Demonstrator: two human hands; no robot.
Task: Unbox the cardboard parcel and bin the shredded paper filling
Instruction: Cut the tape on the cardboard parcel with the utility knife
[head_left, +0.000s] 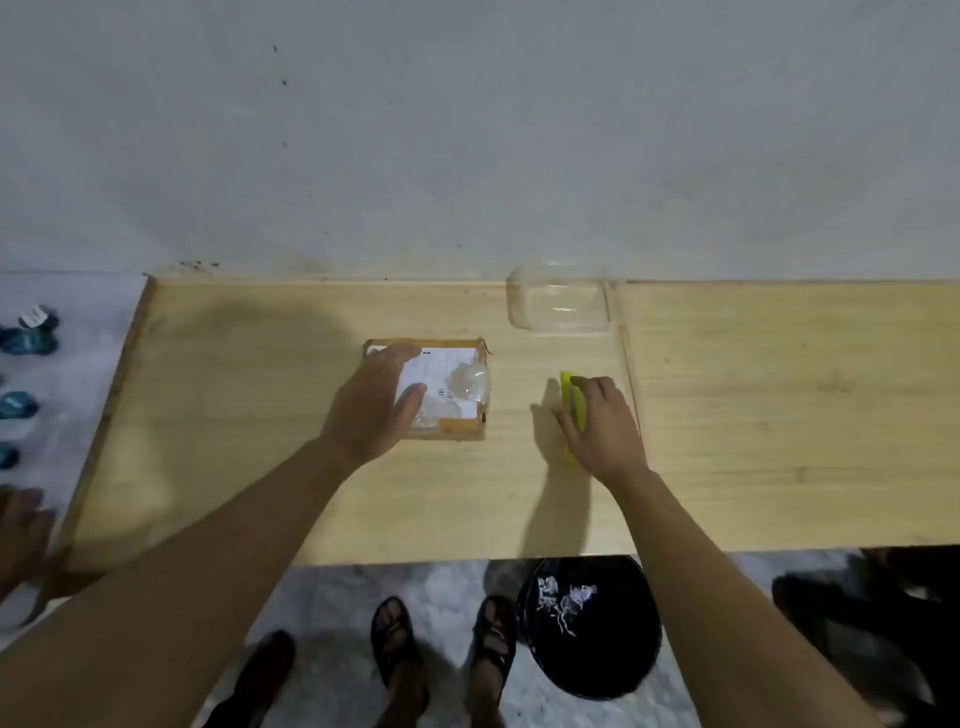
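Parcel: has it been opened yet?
No, the cardboard parcel lies shut on the table, label up, under the left hand.

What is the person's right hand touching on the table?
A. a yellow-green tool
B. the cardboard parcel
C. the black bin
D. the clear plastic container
A: the right hand rests its fingers on the yellow-green tool lying on the table, while the left hand is on the cardboard parcel.
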